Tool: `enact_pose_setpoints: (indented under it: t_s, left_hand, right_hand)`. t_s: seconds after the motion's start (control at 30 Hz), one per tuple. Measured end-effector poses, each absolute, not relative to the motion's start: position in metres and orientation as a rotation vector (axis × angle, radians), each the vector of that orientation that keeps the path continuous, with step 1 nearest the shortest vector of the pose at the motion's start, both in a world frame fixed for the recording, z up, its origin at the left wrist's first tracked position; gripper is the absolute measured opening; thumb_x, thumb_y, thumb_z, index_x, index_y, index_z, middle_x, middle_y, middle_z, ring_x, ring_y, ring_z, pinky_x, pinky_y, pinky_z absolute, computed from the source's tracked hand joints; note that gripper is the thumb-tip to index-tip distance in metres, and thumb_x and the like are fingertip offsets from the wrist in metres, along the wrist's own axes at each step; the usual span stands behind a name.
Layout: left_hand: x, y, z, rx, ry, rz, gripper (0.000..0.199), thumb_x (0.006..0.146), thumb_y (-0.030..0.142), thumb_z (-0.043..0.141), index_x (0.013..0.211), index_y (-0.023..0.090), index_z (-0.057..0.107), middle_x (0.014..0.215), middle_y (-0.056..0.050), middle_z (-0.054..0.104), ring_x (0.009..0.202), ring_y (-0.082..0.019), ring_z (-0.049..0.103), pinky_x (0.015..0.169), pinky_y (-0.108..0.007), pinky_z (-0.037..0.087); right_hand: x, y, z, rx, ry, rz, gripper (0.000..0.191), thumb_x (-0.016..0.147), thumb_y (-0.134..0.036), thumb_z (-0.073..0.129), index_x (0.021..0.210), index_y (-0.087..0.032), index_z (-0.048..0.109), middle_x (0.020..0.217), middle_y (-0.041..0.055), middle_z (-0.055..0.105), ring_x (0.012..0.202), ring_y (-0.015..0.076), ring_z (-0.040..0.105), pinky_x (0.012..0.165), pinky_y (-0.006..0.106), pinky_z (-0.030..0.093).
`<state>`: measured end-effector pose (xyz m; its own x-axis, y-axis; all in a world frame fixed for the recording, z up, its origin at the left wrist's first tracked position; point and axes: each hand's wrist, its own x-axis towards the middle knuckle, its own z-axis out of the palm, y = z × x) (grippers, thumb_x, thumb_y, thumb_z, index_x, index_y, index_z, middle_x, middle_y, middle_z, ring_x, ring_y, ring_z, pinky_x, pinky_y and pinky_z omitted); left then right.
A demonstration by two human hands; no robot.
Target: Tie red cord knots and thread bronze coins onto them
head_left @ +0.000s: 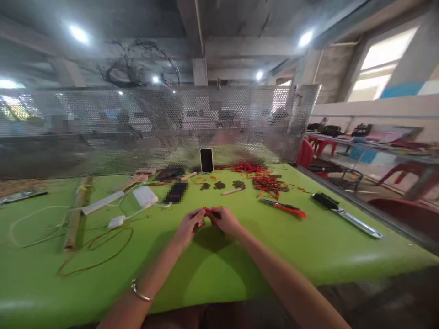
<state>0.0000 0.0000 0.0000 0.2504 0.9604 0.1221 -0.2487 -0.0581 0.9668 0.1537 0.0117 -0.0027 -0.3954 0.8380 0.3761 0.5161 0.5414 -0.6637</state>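
Above the middle of the green table [219, 278], my left hand [189, 225] and my right hand [227, 221] meet with fingertips pinched together. A small red strand [206, 209] shows between them; most of it is hidden by the fingers. My left wrist wears a silver bangle [140, 292]. Beyond my hands lie several dark, coin-like clusters [219, 185] and a pale short stick [233, 191]. A tangled heap of red strands [269, 185] is at the back right. Closer to my right hand lies a slim red-and-black tool [284, 208].
A phone [206, 161] stands against the perforated metal screen [236, 121]. On the left are a white adapter [145, 196] with cables, a bamboo-like stick [76, 214] and a loop of brown cord [106, 264]. A black-handled metal tool [356, 223] lies near the right edge.
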Motion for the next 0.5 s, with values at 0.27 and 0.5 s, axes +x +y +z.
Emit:
enact_pose_setpoints:
  t_s: [0.27,0.5]
  left_hand:
    - [0.001,0.003,0.000,1.232,0.902,1.263,0.034,0.064,0.044,0.070,0.076,0.013,0.067,0.047,0.007,0.037,0.045,-0.006,0.033,0.047,-0.020,0.029]
    - [-0.006,0.010,-0.003,1.325,1.138,1.382,0.042,0.062,0.047,0.070,0.086,0.012,0.068,0.048,0.006,0.043,0.045,-0.007,0.034,0.042,-0.019,0.023]
  right_hand:
    - [0.156,0.009,0.001,-1.058,-2.151,0.566,0.025,0.085,-0.022,0.047,0.076,-0.016,0.069,0.059,0.0016,0.061,0.049,0.0103,0.046,0.050,0.021,0.031]
    - [0.158,-0.006,0.008,-0.944,-2.167,0.561,0.023,0.085,-0.025,0.050,0.076,-0.016,0.069,0.070,0.0016,0.061,0.056,0.0090,0.051,0.056,0.020,0.039]
